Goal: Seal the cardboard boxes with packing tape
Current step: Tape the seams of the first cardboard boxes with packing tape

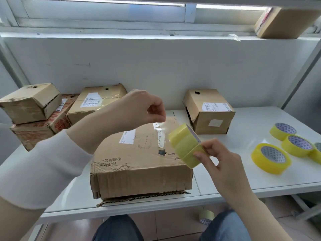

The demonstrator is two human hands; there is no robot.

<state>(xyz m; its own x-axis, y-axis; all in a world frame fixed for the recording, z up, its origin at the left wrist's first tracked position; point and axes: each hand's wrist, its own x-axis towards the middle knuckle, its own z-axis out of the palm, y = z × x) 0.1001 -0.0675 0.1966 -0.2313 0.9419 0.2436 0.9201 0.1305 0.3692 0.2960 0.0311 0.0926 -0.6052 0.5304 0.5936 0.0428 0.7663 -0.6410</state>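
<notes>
Nearest, the right hand [224, 164] has its fingers clamped on a yellow tape roll [186, 145], held over the right edge of the box [139, 162] at the bench [243, 173] front. The left hand [139, 108], above the box top, pinches the tape end [164, 126] drawn from that roll. Beyond, spare rolls [271, 158] lie to the right and other boxes [208, 112] stand along the wall.

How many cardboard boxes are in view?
6: front box; top-left box stacked on red-printed box; back box; right box; ledge box. Others may be hidden.
</notes>
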